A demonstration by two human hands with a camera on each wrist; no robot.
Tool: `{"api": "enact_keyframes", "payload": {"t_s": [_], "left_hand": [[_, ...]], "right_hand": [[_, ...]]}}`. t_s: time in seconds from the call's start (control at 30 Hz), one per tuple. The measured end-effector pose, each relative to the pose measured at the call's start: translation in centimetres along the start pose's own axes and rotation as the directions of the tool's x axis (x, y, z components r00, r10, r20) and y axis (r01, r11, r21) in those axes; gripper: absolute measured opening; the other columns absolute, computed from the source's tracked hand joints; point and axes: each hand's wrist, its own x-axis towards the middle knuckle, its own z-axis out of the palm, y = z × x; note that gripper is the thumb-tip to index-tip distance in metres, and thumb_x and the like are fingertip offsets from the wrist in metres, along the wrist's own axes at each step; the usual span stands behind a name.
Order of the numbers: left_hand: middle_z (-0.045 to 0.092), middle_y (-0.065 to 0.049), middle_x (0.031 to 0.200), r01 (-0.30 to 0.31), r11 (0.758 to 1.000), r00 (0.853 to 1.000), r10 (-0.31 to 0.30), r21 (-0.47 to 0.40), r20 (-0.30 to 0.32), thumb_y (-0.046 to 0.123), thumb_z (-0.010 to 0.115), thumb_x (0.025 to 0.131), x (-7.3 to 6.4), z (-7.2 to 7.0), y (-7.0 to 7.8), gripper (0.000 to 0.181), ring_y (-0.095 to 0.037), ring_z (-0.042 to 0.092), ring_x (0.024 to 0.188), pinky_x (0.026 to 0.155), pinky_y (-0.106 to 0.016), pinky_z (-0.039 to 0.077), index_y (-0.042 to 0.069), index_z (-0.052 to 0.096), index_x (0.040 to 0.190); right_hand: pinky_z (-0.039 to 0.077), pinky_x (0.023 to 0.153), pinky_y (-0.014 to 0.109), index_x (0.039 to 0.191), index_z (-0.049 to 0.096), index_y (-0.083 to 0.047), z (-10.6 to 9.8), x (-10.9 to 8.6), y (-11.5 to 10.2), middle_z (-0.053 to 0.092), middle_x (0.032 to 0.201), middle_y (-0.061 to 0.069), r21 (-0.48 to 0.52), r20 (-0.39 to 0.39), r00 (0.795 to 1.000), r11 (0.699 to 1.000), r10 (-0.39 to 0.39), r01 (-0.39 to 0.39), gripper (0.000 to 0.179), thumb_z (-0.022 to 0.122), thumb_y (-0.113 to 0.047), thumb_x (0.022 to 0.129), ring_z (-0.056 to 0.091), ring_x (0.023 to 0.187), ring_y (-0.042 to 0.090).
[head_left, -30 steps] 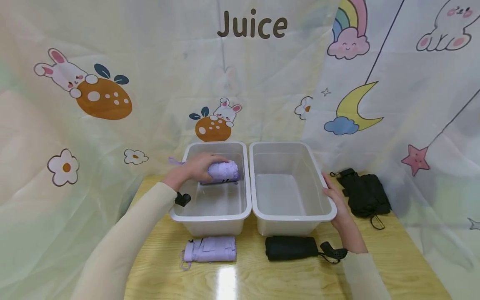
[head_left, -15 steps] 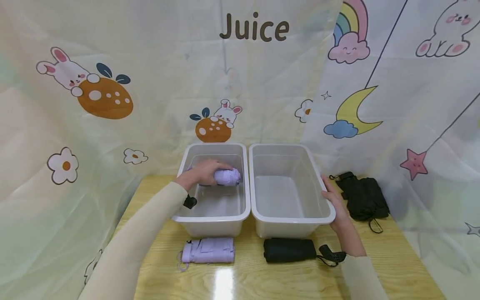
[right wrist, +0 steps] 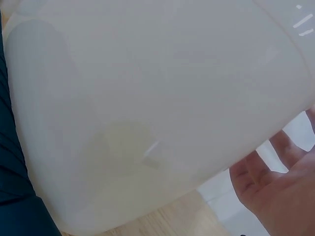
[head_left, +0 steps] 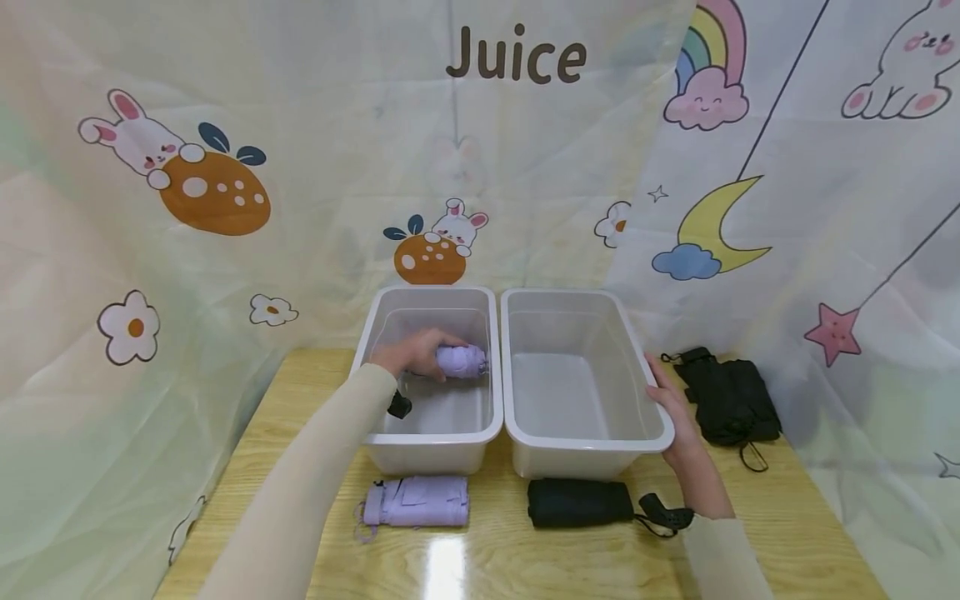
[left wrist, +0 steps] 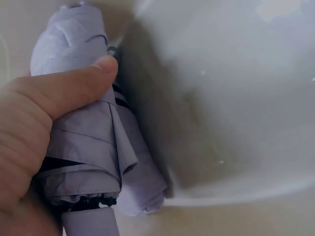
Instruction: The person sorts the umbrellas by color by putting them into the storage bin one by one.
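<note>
Inside the left white bin (head_left: 427, 437), my left hand (head_left: 414, 352) grips a folded lavender umbrella (head_left: 461, 362). The thumb lies across its fabric in the left wrist view, where the umbrella (left wrist: 81, 128) has its handle end toward the bottom. A second lavender umbrella (left wrist: 140, 189) lies beneath and beside the held one. My right hand (head_left: 675, 408) holds the outer right side of the right white bin (head_left: 588, 442) at its rim. In the right wrist view the fingers (right wrist: 251, 172) of that hand curl against the edge of the bin wall (right wrist: 162, 98).
On the wooden table (head_left: 360, 567), another folded lavender umbrella (head_left: 417, 502) lies before the left bin and a folded black umbrella (head_left: 581, 502) before the right one. Black folded umbrella-like bundles (head_left: 735, 400) lie at the far right. A printed curtain (head_left: 315, 167) hangs close behind the bins.
My left hand has lowered the lavender umbrella deeper into the left bin, shifting slightly right and toward me. The right hand stays at the right bin's rim.
</note>
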Motion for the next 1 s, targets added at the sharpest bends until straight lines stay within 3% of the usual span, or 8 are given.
{"api": "enact_keyframes", "payload": {"t_s": [0.23,0.33,0.53,0.77,0.87,1.0], "left_hand": [[0.059,-0.005,0.13,0.105,0.994,0.994,-0.103,-0.038,0.047,0.0,0.086,0.064,0.1,0.5,0.5,0.079,-0.02,0.052,0.105,0.09,-0.035,0.045,0.024,0.061,0.135],[0.059,-0.006,0.129,0.115,0.993,0.992,-0.113,-0.029,0.047,-0.002,0.083,0.064,0.0,0.6,0.7,0.076,-0.021,0.052,0.103,0.088,-0.035,0.045,0.022,0.062,0.133],[0.06,-0.007,0.129,0.1,0.995,0.994,-0.101,0.028,0.03,-0.001,0.08,0.066,0.4,0.9,0.4,0.069,-0.02,0.051,0.107,0.093,-0.037,0.043,0.019,0.064,0.13],[0.062,-0.008,0.12,0.108,0.994,0.994,-0.109,0.035,0.031,-0.001,0.081,0.07,0.4,0.4,0.6,0.06,-0.021,0.053,0.106,0.095,-0.037,0.043,0.014,0.067,0.126],[0.062,-0.011,0.119,0.09,0.996,0.995,-0.09,0.022,0.039,0.003,0.082,0.071,0.2,0.1,0.8,0.058,-0.025,0.055,0.108,0.093,-0.038,0.044,0.012,0.066,0.126],[0.061,-0.015,0.125,0.012,0.998,1.0,-0.011,-0.058,0.01,0.003,0.077,0.079,-0.5,-1.0,1.6,0.052,-0.031,0.054,0.116,0.092,-0.041,0.047,0.006,0.063,0.129]], "right_hand": [[0.045,0.092,0.029,0.157,0.014,-0.024,-0.1,-0.1,0.0,0.019,0.157,0.005,-0.01,-0.004,1.0,1.0,-0.021,0.021,0.055,0.031,-0.012,0.106,0.04,0.126,0.02],[0.044,0.093,0.029,0.158,0.013,-0.024,-0.1,0.0,0.0,0.016,0.159,0.004,-0.022,0.0,1.0,0.999,-0.024,0.024,0.055,0.03,-0.012,0.106,0.037,0.129,0.02],[0.043,0.095,0.028,0.157,0.011,-0.026,-0.3,0.0,0.4,0.01,0.161,0.006,-0.026,-0.002,1.0,0.999,-0.02,0.02,0.055,0.027,-0.012,0.107,0.033,0.132,0.022],[0.042,0.095,0.029,0.158,0.011,-0.025,0.0,0.2,0.2,0.009,0.161,0.007,-0.064,-0.029,1.0,0.998,-0.002,0.0,0.055,0.03,-0.015,0.107,0.03,0.132,0.026],[0.042,0.094,0.028,0.158,0.01,-0.025,-0.1,0.0,0.2,0.008,0.161,0.006,-0.056,-0.03,1.0,0.998,0.011,-0.012,0.055,0.03,-0.015,0.107,0.031,0.131,0.024],[0.042,0.095,0.028,0.158,0.01,-0.025,0.0,-0.1,0.3,0.007,0.161,0.007,-0.038,-0.018,1.0,0.999,-0.005,0.004,0.055,0.028,-0.014,0.107,0.03,0.132,0.024]]}}
